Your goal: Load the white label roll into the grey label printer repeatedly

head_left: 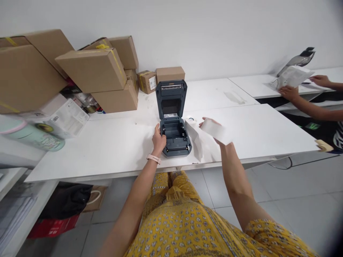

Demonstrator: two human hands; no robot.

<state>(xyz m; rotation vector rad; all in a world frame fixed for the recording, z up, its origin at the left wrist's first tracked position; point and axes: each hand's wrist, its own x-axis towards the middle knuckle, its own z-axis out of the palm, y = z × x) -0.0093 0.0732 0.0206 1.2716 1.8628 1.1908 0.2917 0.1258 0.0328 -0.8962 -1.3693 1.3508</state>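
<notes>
A dark blue-grey label printer [176, 137] stands on the white table with its lid [171, 96] swung up. Its inner bay shows no roll. My left hand [158, 139] grips the printer's left side, thumb over the edge. To the right of the printer, my right hand [223, 145] holds a white wad of label paper [214, 129] above the table; the paper hides most of the fingers. Between printer and right hand lies a crumpled strip of white paper [197, 142], with what looks like a roll core at its far end.
Cardboard boxes [92, 69] are stacked at the back left. A mint-green bottle [32, 134] and a white box [66, 117] are at the left. At the far right, another person's hands [291, 93] handle a white package [293, 76]. The table's front edge [107, 175] runs before me.
</notes>
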